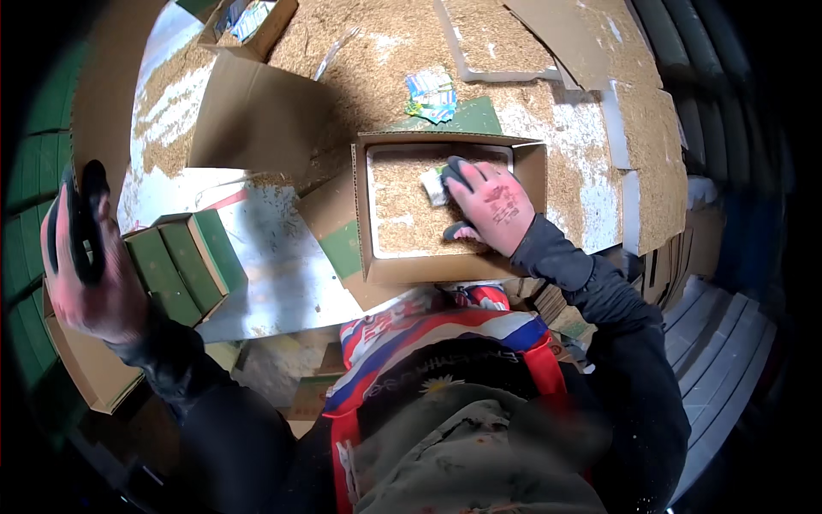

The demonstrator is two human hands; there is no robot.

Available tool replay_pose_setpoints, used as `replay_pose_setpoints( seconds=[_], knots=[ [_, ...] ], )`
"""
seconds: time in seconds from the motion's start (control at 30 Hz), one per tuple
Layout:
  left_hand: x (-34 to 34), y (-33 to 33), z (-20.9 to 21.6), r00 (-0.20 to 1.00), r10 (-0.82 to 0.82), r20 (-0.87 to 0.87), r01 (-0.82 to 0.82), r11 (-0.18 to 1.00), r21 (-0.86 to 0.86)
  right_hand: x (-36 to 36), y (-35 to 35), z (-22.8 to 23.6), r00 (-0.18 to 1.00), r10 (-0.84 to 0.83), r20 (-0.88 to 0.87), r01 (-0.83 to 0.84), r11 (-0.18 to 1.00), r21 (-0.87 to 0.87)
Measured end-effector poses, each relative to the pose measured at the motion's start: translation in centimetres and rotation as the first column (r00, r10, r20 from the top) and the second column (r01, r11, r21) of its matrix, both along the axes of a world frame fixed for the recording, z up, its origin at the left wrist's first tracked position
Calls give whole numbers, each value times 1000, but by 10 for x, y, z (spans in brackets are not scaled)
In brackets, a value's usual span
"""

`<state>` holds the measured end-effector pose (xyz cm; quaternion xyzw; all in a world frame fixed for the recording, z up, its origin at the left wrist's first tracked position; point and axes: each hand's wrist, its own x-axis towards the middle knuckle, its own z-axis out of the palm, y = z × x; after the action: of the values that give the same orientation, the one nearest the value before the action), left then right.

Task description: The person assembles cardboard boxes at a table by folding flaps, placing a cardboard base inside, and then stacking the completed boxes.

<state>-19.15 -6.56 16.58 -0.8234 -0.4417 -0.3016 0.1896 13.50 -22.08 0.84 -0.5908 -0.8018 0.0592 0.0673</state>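
An open cardboard box (447,272) stands in front of me, holding a white-rimmed tray (370,201) filled with tan flakes. On the flakes lies a small white and green packet (435,187). My right hand (492,206), in a pink glove with dark fingertips, reaches over the box. Its fingers touch the packet's right edge while the thumb is spread apart from it. At far left my gloved left hand (90,265) is raised, its fingers closed on the lower edge of a brown cardboard sheet (103,94). The sheet's upper part runs out of view.
Several bright packets (431,96) lie behind the box. Flakes cover much of the table, with a filled tray (497,43) at the back. An open carton (248,38) holds packets. Green boxes (175,265) sit in a carton below my left hand. Grey slats (715,368) stand right.
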Motion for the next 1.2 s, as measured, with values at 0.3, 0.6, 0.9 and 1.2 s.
replay_pose_setpoints(
  seconds=[0.3,0.6,0.9,1.2],
  knots=[
    [115,-98,-64,614,-781,-113,699,605,-381,78,-99,63,734,-429,-527,653,661,371],
    [119,-101,-36,489,-812,-318,728,581,-363,50,-75,134,942,3,335,-102,955,279],
    [101,-126,-28,530,-791,-306,707,612,-356,77,-79,130,961,122,250,-243,802,545],
    [75,-119,-34,633,-733,-249,659,679,-324,119,-82,112,972,73,223,-167,883,438]
  ],
)
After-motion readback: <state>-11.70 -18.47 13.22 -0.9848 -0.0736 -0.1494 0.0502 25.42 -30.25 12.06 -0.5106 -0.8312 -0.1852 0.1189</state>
